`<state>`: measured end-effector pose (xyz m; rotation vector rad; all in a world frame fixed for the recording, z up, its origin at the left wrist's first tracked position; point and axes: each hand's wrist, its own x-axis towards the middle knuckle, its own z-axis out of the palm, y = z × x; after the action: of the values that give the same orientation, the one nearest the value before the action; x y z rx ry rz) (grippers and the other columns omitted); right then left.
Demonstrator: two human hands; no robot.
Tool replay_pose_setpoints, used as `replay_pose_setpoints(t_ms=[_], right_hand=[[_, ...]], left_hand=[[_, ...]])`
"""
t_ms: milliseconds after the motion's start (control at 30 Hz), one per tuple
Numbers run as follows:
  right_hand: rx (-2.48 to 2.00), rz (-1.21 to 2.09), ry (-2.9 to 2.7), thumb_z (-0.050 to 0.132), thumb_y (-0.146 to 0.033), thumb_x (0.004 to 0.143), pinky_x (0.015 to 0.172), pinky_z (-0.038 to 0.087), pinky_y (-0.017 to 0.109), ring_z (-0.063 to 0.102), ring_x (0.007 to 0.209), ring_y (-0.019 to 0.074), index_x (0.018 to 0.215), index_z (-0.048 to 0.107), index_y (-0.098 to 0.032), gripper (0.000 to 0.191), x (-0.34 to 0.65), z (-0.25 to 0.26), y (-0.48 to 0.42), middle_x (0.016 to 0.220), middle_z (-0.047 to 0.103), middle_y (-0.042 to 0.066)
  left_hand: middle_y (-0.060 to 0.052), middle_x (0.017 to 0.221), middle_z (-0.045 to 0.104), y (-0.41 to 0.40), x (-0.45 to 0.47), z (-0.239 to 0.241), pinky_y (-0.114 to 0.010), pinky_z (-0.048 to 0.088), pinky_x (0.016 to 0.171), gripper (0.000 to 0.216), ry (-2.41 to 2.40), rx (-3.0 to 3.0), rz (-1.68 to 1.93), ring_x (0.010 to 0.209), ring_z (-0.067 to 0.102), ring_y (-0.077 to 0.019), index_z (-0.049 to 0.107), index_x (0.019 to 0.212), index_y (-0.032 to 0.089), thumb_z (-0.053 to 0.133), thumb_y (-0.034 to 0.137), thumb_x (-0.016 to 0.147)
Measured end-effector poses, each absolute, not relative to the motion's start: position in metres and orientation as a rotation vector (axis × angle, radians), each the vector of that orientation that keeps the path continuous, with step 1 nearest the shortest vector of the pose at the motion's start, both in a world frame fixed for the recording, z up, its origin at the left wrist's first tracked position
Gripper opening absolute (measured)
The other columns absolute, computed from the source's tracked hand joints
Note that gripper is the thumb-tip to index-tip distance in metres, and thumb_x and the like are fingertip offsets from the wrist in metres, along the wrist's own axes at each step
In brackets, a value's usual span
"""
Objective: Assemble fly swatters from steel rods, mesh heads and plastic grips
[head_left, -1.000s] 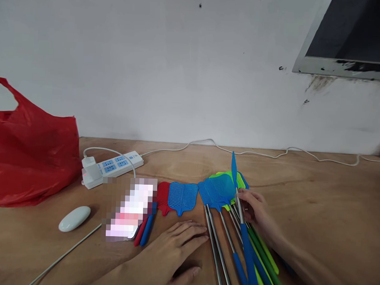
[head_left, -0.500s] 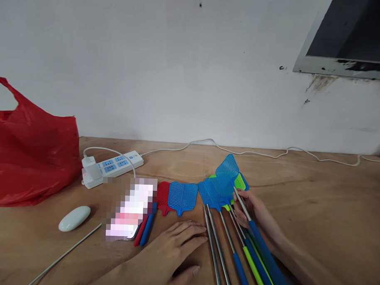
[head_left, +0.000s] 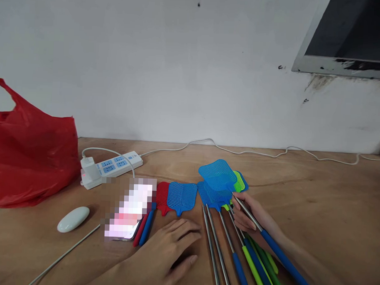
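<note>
My right hand (head_left: 249,213) pinches the metal rod of a blue fly swatter (head_left: 219,172). Its mesh head is raised over other swatter heads, and its blue grip (head_left: 287,260) slants down to the right. Under it, several swatters lie side by side, including one with a lime-green head (head_left: 239,181) and another with a lime-green grip (head_left: 252,265). My left hand (head_left: 174,248) rests on the table, fingers loosely stretched and holding nothing, left of the metal rods (head_left: 215,251). Just beyond it lie a red swatter head (head_left: 162,189) and a blue swatter head (head_left: 182,196).
A blurred-out phone (head_left: 131,211) lies left of the red grip (head_left: 140,232) and blue grip (head_left: 147,227). Further left are a white oval object (head_left: 73,219), a power strip (head_left: 114,167) and a red plastic bag (head_left: 33,153). A white cable (head_left: 245,152) runs along the wall.
The raised blue swatter has tilted: its head has swung left and its grip right, away from the other grips. My left hand has shifted slightly left.
</note>
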<state>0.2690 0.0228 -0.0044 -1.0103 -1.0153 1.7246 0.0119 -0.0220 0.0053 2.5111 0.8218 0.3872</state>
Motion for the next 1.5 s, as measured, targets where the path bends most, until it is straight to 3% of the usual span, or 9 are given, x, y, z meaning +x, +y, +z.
replay_pose_setpoints(t_ms=[333, 433, 567, 767, 900, 1033, 1233, 1500], right_hand=[[-0.983, 1.652, -0.945, 0.066, -0.054, 0.075, 0.029, 0.014, 0.019, 0.013, 0.023, 0.0057, 0.071, 0.057, -0.021, 0.035, 0.266, -0.012, 0.022, 0.026, 0.03, -0.013], [-1.001, 1.588, -0.871, 0.071, -0.05, 0.076, 0.031, 0.02, 0.017, 0.024, 0.027, 0.0046, 0.074, 0.06, -0.019, 0.033, 0.266, -0.001, 0.016, 0.034, 0.043, -0.01], [-1.038, 1.582, -0.765, 0.078, -0.045, 0.075, 0.035, 0.032, 0.013, 0.047, 0.039, 0.0039, 0.08, 0.066, -0.017, 0.03, 0.265, 0.009, 0.01, 0.061, 0.066, -0.003], [-0.902, 1.598, -0.842, 0.084, -0.043, 0.073, 0.049, 0.05, 0.014, 0.066, 0.06, 0.0103, 0.076, 0.074, -0.016, 0.029, 0.259, 0.008, 0.007, 0.076, 0.074, 0.005], [-0.832, 1.586, -0.969, 0.081, -0.042, 0.076, 0.058, 0.054, 0.017, 0.068, 0.067, 0.0121, 0.08, 0.077, -0.017, 0.025, 0.254, 0.009, 0.004, 0.081, 0.076, 0.006], [-0.818, 1.55, -1.005, 0.082, -0.042, 0.075, 0.058, 0.055, 0.017, 0.067, 0.063, 0.0119, 0.076, 0.077, -0.018, 0.025, 0.252, 0.009, 0.002, 0.079, 0.076, 0.006], [-0.819, 1.501, -1.001, 0.084, -0.044, 0.072, 0.058, 0.054, 0.017, 0.066, 0.061, 0.0112, 0.074, 0.076, -0.019, 0.026, 0.25, 0.005, 0.002, 0.078, 0.075, 0.005], [-0.832, 1.503, -0.971, 0.083, -0.042, 0.074, 0.059, 0.053, 0.015, 0.064, 0.062, 0.0094, 0.073, 0.077, -0.018, 0.025, 0.249, 0.004, 0.002, 0.079, 0.075, 0.006]], left_hand=[[-0.005, 0.122, 0.063, -0.021, 0.012, 0.004, -0.039, 0.048, 0.098, 0.027, 0.9, 2.531, 0.466, 0.11, 0.059, -0.0244, 0.055, 0.121, 0.024, 0.049, 0.02, 0.095], [-0.005, 0.114, 0.065, -0.021, 0.013, 0.004, -0.039, 0.048, 0.092, 0.023, 0.94, 2.517, 0.536, 0.103, 0.06, -0.0243, 0.057, 0.116, 0.023, 0.046, 0.019, 0.096], [-0.004, 0.099, 0.067, -0.022, 0.012, 0.003, -0.033, 0.049, 0.08, 0.019, 0.972, 2.383, 0.667, 0.092, 0.062, -0.0217, 0.06, 0.108, 0.023, 0.043, 0.025, 0.1], [-0.001, 0.093, 0.069, -0.024, 0.01, 0.001, -0.029, 0.046, 0.081, 0.031, 1.075, 2.065, 0.719, 0.087, 0.063, -0.0188, 0.062, 0.106, 0.025, 0.035, 0.038, 0.105], [0.003, 0.074, 0.061, -0.023, 0.011, -0.001, -0.026, 0.043, 0.067, 0.032, 1.088, 1.985, 0.679, 0.07, 0.057, -0.0162, 0.06, 0.111, 0.023, 0.043, 0.048, 0.1], [0.005, 0.066, 0.053, -0.022, 0.013, -0.005, -0.025, 0.036, 0.061, 0.029, 1.146, 2.013, 0.638, 0.063, 0.05, -0.0144, 0.061, 0.099, 0.021, 0.051, 0.048, 0.096], [0.004, 0.063, 0.059, -0.022, 0.015, -0.004, -0.022, 0.035, 0.055, 0.03, 1.088, 1.918, 0.584, 0.058, 0.051, -0.0124, 0.057, 0.089, 0.02, 0.046, 0.046, 0.099], [0.004, 0.062, 0.059, -0.023, 0.016, -0.007, -0.02, 0.039, 0.051, 0.034, 1.015, 1.798, 0.594, 0.052, 0.052, -0.0105, 0.056, 0.09, 0.019, 0.045, 0.049, 0.1]])
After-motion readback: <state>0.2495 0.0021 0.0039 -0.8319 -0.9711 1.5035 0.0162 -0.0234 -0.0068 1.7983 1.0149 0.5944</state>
